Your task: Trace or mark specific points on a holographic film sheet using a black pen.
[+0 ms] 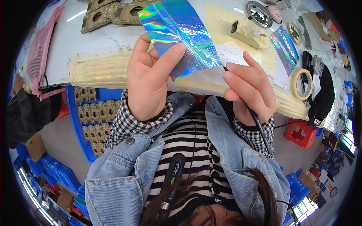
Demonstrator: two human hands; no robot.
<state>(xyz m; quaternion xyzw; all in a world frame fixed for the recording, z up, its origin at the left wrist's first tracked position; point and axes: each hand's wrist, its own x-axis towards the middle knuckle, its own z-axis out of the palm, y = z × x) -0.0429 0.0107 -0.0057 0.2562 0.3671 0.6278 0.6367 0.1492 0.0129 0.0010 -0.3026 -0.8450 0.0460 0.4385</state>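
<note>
My left hand (151, 77) pinches a shiny holographic sheet (188, 35) between thumb and fingers, holding it up over the front of the table. Rows of small dots cover part of the sheet. My right hand (252, 90) is closed around a slim black pen-like tool (258, 126). Its thin dark tip meets or nearly meets the lower right corner of the sheet; I cannot tell if they touch. The tool's back end slants down toward my right sleeve.
Camouflage-patterned housings (98, 16) with round holes lie at the back left, and more fill a blue tray (89, 150) below. A yellowish block (247, 34), a round metal dish (259, 14), another holographic sheet (284, 47) and a tape roll (302, 83) stand to the right. A pink mesh basket (40, 52) is left.
</note>
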